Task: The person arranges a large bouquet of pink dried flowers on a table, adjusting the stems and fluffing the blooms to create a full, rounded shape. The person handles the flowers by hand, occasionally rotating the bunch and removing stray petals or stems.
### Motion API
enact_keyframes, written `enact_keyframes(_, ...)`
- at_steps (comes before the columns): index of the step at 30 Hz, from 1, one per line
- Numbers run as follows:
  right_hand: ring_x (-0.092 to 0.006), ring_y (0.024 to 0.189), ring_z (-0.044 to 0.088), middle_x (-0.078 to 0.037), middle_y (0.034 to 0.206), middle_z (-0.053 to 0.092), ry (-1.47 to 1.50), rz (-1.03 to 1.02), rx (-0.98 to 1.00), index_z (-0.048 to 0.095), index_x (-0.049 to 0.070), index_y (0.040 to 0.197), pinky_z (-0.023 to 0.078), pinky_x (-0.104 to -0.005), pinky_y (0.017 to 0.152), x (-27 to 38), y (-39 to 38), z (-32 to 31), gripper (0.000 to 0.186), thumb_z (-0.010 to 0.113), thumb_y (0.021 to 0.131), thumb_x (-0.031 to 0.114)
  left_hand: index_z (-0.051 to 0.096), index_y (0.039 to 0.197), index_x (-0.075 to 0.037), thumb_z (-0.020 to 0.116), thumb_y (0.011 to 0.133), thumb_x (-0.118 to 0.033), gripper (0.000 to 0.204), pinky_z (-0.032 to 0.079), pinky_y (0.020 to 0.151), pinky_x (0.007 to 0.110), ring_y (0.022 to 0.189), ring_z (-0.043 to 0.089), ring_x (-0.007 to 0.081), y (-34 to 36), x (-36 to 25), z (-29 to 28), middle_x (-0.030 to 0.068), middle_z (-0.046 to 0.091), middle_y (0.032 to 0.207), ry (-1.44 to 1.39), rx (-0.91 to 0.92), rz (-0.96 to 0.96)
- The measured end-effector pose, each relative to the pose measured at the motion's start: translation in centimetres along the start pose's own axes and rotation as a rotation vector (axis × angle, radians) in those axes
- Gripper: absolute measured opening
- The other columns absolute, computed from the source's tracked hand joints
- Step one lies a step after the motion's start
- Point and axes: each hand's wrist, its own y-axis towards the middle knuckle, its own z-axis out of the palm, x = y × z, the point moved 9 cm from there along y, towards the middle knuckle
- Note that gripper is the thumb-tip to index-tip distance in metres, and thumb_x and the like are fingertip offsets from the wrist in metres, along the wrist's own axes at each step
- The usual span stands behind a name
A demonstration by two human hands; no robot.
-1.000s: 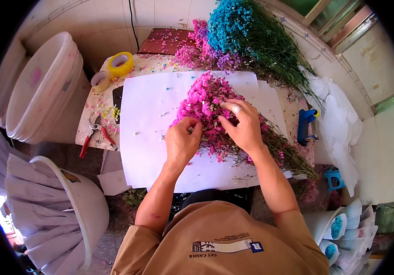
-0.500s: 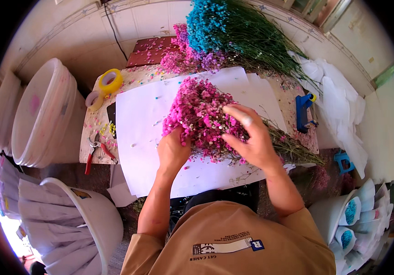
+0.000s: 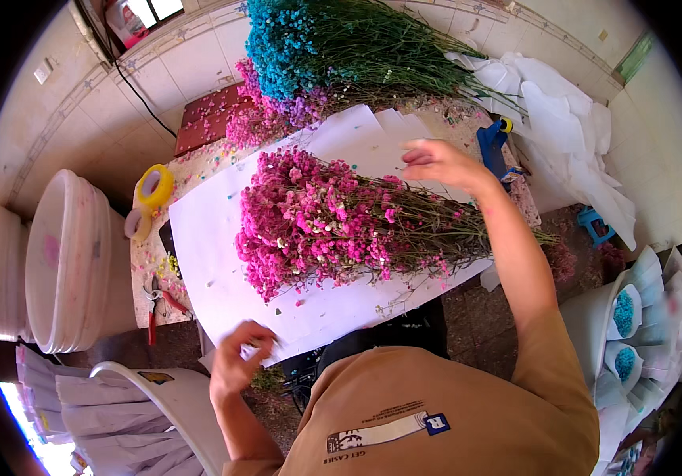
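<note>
A bunch of pink baby's breath flowers (image 3: 313,218) lies on white paper sheets (image 3: 206,230), blooms to the left and thin stems to the right. My left hand (image 3: 239,358) is off the bunch, near the paper's lower left corner. Its fingers are curled together, and anything small between them cannot be made out. Above the stems, my right hand (image 3: 440,165) hovers over the far right part of the paper. Its fingers are partly bent and smeared, so their closure is unclear. Small flower bits dot the paper.
Blue flowers (image 3: 281,55) with long green stems lie at the back. Red-handled pruning shears (image 3: 153,309) and a yellow tape roll (image 3: 155,186) are on the left, a blue tape dispenser (image 3: 492,149) on the right. Stacked white buckets (image 3: 67,262) stand left; wrapped blue bunches (image 3: 625,313) are lower right.
Both hands have left the pink bunch: the left moved down and left, the right up and away. The bunch now lies spread on the paper. The view has shifted.
</note>
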Motion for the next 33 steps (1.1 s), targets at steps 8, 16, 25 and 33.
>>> enact_keyframes(8,-0.024,0.124,0.059,-0.019,0.135,0.064,-0.046,0.053,0.461,0.037,0.002,0.159,0.048,-0.0361,0.106,3.9,3.9,11.8,0.096,0.089,0.079,0.018,0.032,0.16,-0.004,0.09,0.081,-0.039,0.105,0.047,0.11,0.048,0.141,0.049,0.0322,3.7,5.2,8.8,0.0161,0.054,0.15,-0.562,0.089,-0.318)
enact_keyframes(16,-0.0275,0.135,0.051,-0.02,0.153,0.046,0.091,-0.045,-0.104,0.014,0.007,0.168,0.04,-0.0411,0.115,3.2,-15.4,3.1,0.136,0.097,0.061,0.018,0.049,0.152,-0.007,0.091,0.081,-0.012,0.082,0.041,0.116,0.042,0.138,0.051,0.0239,7.7,4.7,18.0,0.0068,0.057,0.148,-0.886,0.268,-0.068)
enact_keyframes(25,-0.0235,0.134,0.055,-0.012,0.144,0.06,0.05,0.1,-0.699,0.054,0.001,0.144,0.042,-0.0403,0.114,-9.4,-32.4,3.9,0.084,0.092,0.07,0.015,0.057,0.143,-0.005,0.089,0.083,-0.018,0.069,0.043,0.115,0.041,0.134,0.055,0.0247,7.9,-2.3,27.0,0.0105,0.062,0.141,-0.452,0.677,0.173)
enact_keyframes(33,-0.0234,0.129,0.058,-0.012,0.141,0.061,0.079,0.128,-0.884,0.053,0.001,0.144,0.044,-0.0383,0.111,-12.1,-33.9,7.0,0.079,0.088,0.074,0.015,0.059,0.143,-0.011,0.065,0.098,-0.038,0.053,0.036,0.119,0.051,0.137,0.052,0.0374,6.5,-2.5,32.2,0.0159,0.059,0.145,0.266,0.462,0.758)
